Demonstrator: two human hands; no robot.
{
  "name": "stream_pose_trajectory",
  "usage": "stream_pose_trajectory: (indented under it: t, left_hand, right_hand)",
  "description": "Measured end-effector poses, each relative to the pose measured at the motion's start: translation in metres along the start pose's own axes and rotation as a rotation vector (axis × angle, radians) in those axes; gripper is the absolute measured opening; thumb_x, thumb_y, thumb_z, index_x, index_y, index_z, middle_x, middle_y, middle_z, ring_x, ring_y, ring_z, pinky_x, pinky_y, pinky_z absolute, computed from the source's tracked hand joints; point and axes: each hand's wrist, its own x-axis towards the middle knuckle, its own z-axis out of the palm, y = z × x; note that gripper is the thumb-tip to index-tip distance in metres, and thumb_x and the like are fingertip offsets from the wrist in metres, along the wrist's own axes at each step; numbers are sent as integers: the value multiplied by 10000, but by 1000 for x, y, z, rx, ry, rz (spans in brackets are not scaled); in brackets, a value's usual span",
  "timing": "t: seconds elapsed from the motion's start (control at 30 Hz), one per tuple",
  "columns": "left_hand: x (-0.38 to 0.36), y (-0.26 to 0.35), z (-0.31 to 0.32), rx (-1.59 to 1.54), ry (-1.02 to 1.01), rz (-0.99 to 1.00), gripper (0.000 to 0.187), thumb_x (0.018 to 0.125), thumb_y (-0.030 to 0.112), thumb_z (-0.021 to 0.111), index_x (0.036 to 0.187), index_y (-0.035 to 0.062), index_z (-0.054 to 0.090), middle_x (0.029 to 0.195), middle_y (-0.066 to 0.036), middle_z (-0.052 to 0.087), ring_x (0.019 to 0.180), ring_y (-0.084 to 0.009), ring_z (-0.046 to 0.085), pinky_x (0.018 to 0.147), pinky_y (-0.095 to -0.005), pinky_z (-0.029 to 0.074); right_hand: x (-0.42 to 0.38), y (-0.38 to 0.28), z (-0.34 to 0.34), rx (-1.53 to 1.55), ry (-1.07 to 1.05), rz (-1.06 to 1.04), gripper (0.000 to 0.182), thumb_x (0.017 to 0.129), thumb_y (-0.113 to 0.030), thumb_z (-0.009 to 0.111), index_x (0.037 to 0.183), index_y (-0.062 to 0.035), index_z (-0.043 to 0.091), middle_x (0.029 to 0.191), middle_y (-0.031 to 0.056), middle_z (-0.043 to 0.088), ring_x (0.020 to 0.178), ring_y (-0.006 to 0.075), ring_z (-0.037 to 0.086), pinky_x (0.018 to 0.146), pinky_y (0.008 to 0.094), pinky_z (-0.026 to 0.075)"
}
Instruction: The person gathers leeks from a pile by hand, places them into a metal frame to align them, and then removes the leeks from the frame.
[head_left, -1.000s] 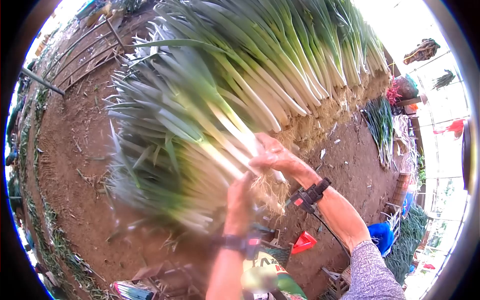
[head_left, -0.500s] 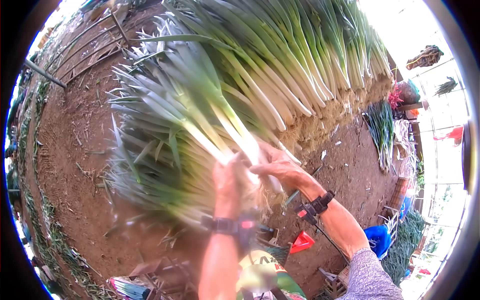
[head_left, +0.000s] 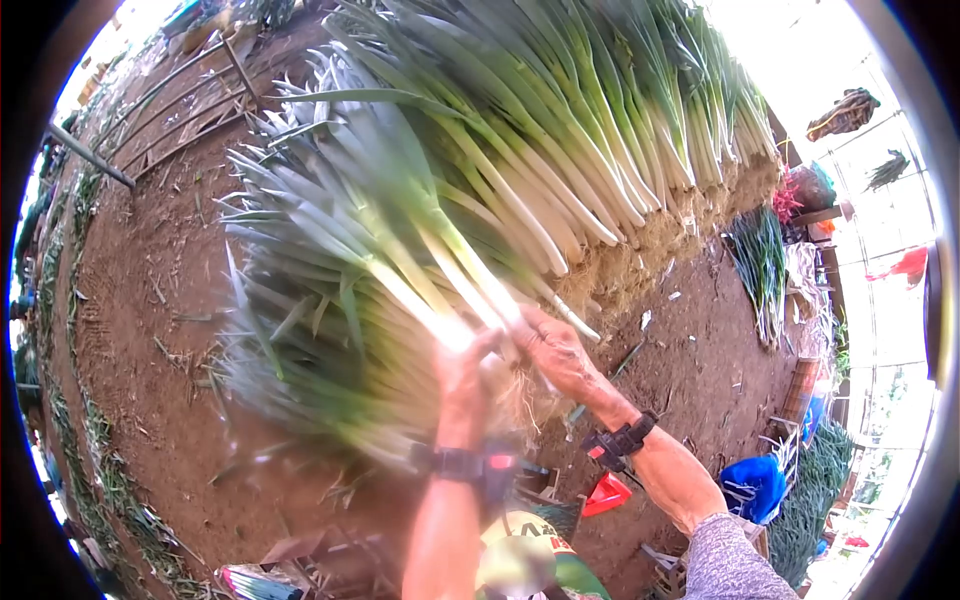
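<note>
Both hands, left hand (head_left: 462, 372) and right hand (head_left: 551, 348), clasp a leek bundle (head_left: 400, 250) at its root end, mid-lift; next likely needs laying it squarely against the stacked leeks (head_left: 600, 130).

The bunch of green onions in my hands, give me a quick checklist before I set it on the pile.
1. Left hand grips the bunch of long green onions with white stalks near the root end: ok.
2. Right hand closed on the same root end: ok.
3. Roots line up evenly: cannot tell, motion blur.
4. The large stack of white-stalked green onions lies beyond the bunch, roots towards the person: ok.
5. Brown dirt ground to the left shows only scraps: ok.
6. Red plastic triangular object sits apart, below the right wrist: ok.
</note>
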Motion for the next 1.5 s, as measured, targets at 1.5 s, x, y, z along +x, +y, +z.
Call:
stream_pose_trajectory:
  t: [1.5]
  left_hand:
    - [-35, 22, -44, -128, -20, -245, 596, 834, 59, 782, 1345, -33, 488, 1089, -154, 677, 876, -251, 722, 696, -356, 652]
  right_hand:
    - [65, 16, 4, -338, 49, -352, 318, 975, -279, 671, 1165, -24, 651, 965, 125, 674, 838, 210, 648, 730, 351, 549]
